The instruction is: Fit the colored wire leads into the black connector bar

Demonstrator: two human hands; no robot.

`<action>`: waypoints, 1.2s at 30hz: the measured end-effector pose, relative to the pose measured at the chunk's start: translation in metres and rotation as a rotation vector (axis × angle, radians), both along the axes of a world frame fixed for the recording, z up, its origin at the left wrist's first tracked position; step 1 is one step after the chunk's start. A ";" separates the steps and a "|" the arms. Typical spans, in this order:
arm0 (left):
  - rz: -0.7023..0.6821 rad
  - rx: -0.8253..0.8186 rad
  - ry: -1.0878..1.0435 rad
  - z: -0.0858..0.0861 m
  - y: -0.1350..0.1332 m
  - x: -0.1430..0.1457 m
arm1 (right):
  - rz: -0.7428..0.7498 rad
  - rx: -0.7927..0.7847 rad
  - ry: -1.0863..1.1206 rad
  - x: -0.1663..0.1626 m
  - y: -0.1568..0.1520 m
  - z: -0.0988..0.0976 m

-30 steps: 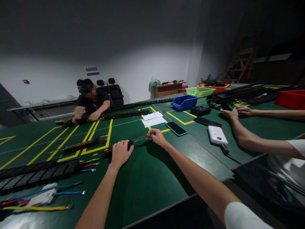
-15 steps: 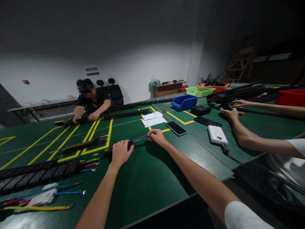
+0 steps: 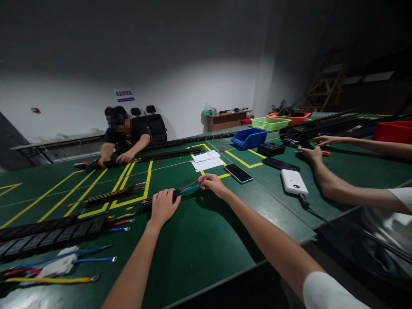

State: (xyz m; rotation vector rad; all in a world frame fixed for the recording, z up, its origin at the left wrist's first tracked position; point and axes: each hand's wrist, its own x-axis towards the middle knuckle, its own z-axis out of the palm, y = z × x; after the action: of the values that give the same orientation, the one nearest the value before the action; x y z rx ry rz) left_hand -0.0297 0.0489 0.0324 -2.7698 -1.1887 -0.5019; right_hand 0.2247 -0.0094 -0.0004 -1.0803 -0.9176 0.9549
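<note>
My left hand (image 3: pixel 163 207) is wrapped over a black cable assembly (image 3: pixel 147 205) on the green table, covering most of it. Red and blue-green wires (image 3: pixel 189 187) stick out of its right end. My right hand (image 3: pixel 212 185) pinches the tips of these wires, closed on them just above the tabletop. The wires run fairly straight between the two hands. What terminals lie under my right fingertips is too small to make out. Another dark wire bundle (image 3: pixel 109 196) with coloured ends lies beyond my left hand.
Black segmented cable chains (image 3: pixel 64 234) with ring-terminal wires lie at left. A phone (image 3: pixel 238 173), white papers (image 3: pixel 207 161), a blue bin (image 3: pixel 249 137) and a white device (image 3: pixel 294 182) are to the right. A co-worker's hands (image 3: pixel 312 151) hold a dark part; another person (image 3: pixel 124 137) works across the table.
My right hand has shifted very slightly, still pinching the wire ends. My left hand stays on the black cable assembly.
</note>
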 end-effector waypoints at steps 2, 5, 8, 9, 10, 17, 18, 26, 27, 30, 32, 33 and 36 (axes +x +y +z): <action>-0.002 0.003 -0.002 0.000 0.000 0.000 | 0.082 0.033 0.060 0.003 -0.003 0.001; -0.009 -0.002 -0.010 0.001 -0.001 0.000 | 0.125 0.050 0.078 0.006 -0.006 0.000; -0.013 -0.010 -0.020 0.000 -0.001 0.000 | 0.104 0.028 0.044 0.008 -0.005 -0.002; -0.015 -0.014 -0.023 0.000 -0.001 -0.001 | 0.096 0.020 0.023 0.008 -0.004 -0.003; -0.016 -0.017 -0.027 0.000 0.000 -0.001 | 0.085 0.014 0.001 0.008 -0.003 -0.004; -0.021 -0.029 -0.043 -0.002 0.001 -0.001 | 0.001 -0.036 0.008 0.002 0.003 -0.007; -0.020 -0.024 -0.041 -0.002 0.001 -0.001 | -0.006 -0.055 0.029 0.001 0.003 -0.006; -0.014 -0.005 -0.020 0.000 -0.001 0.000 | -0.059 -0.160 0.161 -0.004 0.001 -0.002; -0.012 0.004 -0.017 0.000 -0.001 0.000 | -0.068 -0.165 0.176 -0.004 0.001 -0.001; -0.007 0.032 -0.010 -0.001 0.000 0.000 | -0.070 -0.191 0.213 -0.006 0.000 0.001; -0.006 0.032 -0.009 -0.002 0.000 0.000 | -0.045 -0.217 0.210 -0.006 -0.002 0.003; -0.007 0.026 -0.010 -0.002 0.000 0.000 | -0.034 -0.230 0.202 -0.007 -0.002 0.004; -0.009 0.011 -0.014 -0.003 0.001 -0.001 | -0.031 -0.265 0.177 -0.007 -0.003 0.005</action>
State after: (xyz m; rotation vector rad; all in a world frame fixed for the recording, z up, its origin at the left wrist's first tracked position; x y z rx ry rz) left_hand -0.0305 0.0502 0.0299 -2.7681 -1.1739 -0.5284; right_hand 0.2182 -0.0128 0.0045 -1.2068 -0.6397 1.1496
